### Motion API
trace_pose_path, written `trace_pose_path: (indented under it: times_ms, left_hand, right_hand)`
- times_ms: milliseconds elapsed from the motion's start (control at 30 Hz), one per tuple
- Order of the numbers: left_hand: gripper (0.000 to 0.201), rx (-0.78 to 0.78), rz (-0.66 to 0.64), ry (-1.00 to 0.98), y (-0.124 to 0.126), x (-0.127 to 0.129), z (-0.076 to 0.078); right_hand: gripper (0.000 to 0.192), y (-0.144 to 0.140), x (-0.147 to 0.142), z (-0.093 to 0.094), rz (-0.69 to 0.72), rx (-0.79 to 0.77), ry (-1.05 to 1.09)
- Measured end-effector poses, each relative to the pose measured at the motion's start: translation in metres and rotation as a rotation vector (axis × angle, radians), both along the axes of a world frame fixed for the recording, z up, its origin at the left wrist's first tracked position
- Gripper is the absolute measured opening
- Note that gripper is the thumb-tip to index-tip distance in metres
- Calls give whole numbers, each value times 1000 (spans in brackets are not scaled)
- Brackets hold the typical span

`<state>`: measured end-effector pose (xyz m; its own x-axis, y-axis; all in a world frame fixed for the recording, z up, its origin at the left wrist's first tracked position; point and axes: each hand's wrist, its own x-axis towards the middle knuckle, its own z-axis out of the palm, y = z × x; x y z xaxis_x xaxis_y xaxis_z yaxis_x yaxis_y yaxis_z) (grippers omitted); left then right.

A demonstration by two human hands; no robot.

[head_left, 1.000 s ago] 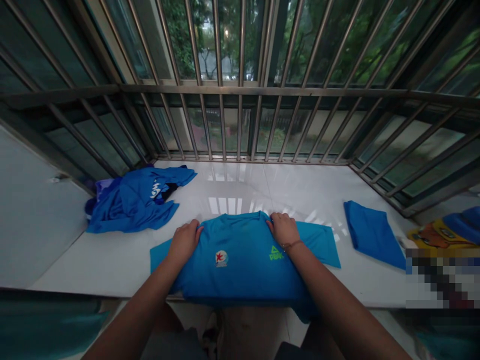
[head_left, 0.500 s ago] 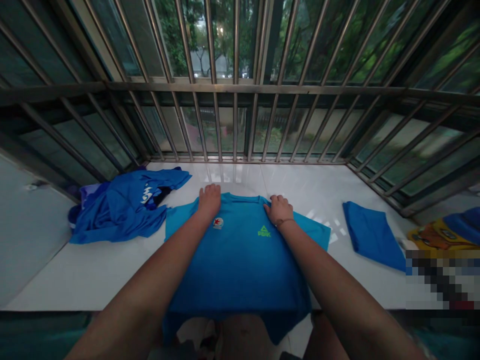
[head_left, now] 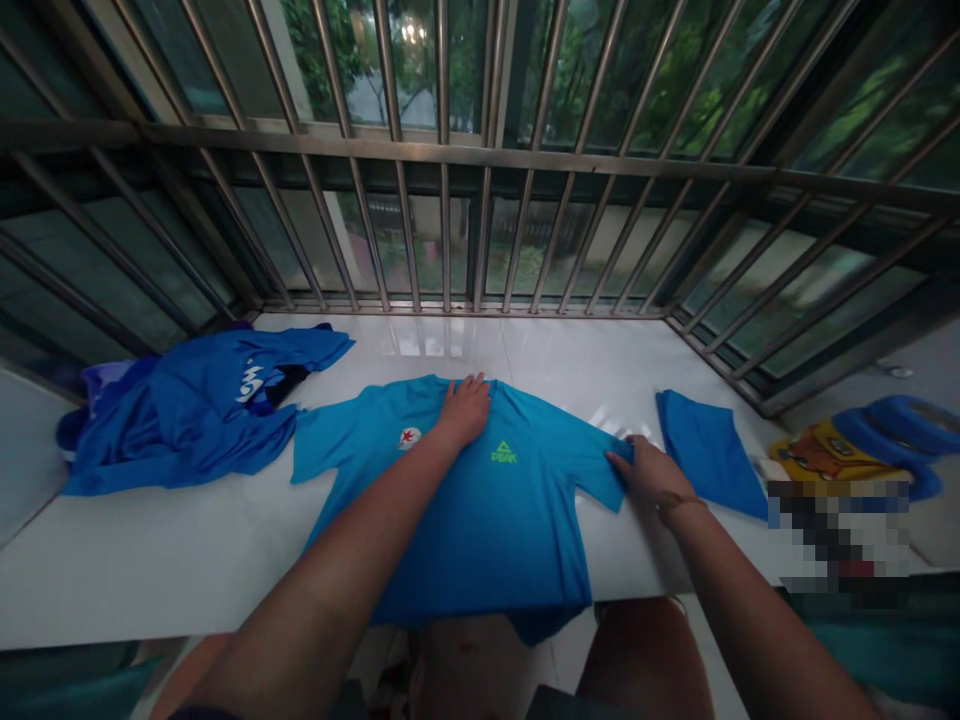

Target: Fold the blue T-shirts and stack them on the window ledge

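Note:
A light blue T-shirt (head_left: 487, 520) with a green logo and a small round badge lies face up on the white ledge (head_left: 150, 570), its hem hanging over the front edge. My left hand (head_left: 465, 408) lies flat on the chest just below the collar. My right hand (head_left: 651, 470) rests on the ledge at the tip of the right sleeve, its fingers touching the sleeve's edge. Neither hand holds anything.
A crumpled pile of darker blue clothes (head_left: 187, 405) lies at the left of the ledge. A folded blue garment (head_left: 709, 450) lies at the right, with a yellow and blue bag (head_left: 855, 445) beyond it. Metal bars (head_left: 442, 200) close off the back and the sides.
The shirt now lies spread further onto the ledge. My left hand moved from the left shoulder to the collar, and my right hand went out from the right shoulder to the sleeve's end.

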<state>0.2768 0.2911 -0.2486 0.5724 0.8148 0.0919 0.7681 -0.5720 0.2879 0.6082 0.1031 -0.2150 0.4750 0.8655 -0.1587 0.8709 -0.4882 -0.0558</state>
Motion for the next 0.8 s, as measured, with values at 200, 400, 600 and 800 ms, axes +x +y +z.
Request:
trace_pose_path:
  times_ms: [200, 400, 600, 800]
  left_hand:
    - [47, 15, -145, -56, -2, 9, 2]
    - [47, 8, -142, -110, 0, 6, -3]
    - [48, -43, -147, -187, 11, 4, -6]
    - [54, -90, -106, -259, 20, 2, -4]
  right_hand:
    - [33, 8, -13, 11, -3, 63, 117]
    - [33, 3, -60, 50, -73, 497, 167]
    - [27, -11, -159, 78, 492, 463, 97]
    - [12, -42, -232, 29, 977, 193, 35]
